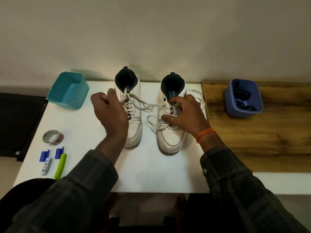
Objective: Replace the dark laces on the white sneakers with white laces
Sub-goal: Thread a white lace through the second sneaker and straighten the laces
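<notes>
Two white high-top sneakers stand side by side on the white table, toes toward me. The left sneaker and the right sneaker both carry white laces. My left hand hovers over the left sneaker's near side, its fingers curled at the upper lace. My right hand lies on the right sneaker's tongue, fingers curled round its white lace. A loose lace loop lies between the shoes. The dark laces sit in the blue tub.
An empty teal tub stands at the table's back left. A tape roll, blue tabs, a small white strip and a green clip lie front left. A wooden surface adjoins on the right. A wall rises behind.
</notes>
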